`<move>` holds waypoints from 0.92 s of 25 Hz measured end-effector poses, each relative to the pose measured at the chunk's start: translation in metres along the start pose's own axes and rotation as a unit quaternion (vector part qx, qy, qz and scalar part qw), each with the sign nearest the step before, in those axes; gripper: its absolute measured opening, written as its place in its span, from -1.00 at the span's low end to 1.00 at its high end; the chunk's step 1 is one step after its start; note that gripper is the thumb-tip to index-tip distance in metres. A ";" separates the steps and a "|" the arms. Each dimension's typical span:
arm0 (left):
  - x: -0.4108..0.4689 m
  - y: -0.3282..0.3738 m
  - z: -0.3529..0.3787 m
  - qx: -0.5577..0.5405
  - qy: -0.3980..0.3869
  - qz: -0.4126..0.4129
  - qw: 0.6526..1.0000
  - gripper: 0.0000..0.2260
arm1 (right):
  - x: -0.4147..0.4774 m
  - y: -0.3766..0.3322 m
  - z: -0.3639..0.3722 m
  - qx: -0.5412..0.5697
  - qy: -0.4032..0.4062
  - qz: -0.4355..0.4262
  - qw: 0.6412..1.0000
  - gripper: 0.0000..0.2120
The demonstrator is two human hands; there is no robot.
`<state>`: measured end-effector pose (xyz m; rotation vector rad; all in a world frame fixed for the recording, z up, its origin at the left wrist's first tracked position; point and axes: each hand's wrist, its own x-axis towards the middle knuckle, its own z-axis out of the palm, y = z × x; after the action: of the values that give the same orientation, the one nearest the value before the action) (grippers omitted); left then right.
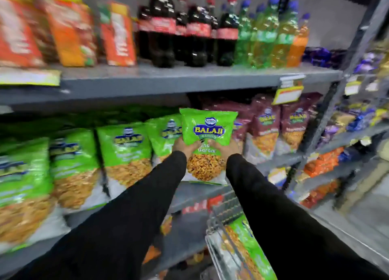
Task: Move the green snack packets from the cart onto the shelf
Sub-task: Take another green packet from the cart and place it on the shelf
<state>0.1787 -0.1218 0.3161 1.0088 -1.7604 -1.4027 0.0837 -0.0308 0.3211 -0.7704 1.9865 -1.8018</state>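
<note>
Two hands, left hand [185, 146] and right hand [226, 147], closed around green packet [207, 130] reading "BALAJI", upright before shelf [164, 81]; more green packets [124, 151] at 9 o'clock, cart [223, 214] at 6.

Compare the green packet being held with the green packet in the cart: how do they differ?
The held packet is upright, gripped by the left hand and right hand at shelf level; the cart packet lies low and tilted in the wire cart. The held one shows fully; the cart one is partly hidden. Both are green.
</note>
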 end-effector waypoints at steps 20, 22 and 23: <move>-0.048 -0.092 -0.229 0.040 0.228 -0.117 0.966 -0.24 | -0.083 0.006 0.238 -0.029 -0.249 0.087 0.964 -0.07; -0.052 -0.085 -0.218 0.043 0.293 -0.055 0.953 -0.25 | -0.078 0.002 0.229 -0.026 -0.248 0.068 0.966 -0.17; -0.053 -0.081 -0.212 0.074 0.336 -0.014 0.939 -0.26 | -0.074 0.001 0.225 -0.023 -0.249 0.061 0.966 -0.26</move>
<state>0.3997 -0.1844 0.2788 1.3936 -1.3417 -0.7961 0.2751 -0.1648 0.2833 -0.9788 1.7018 -1.3289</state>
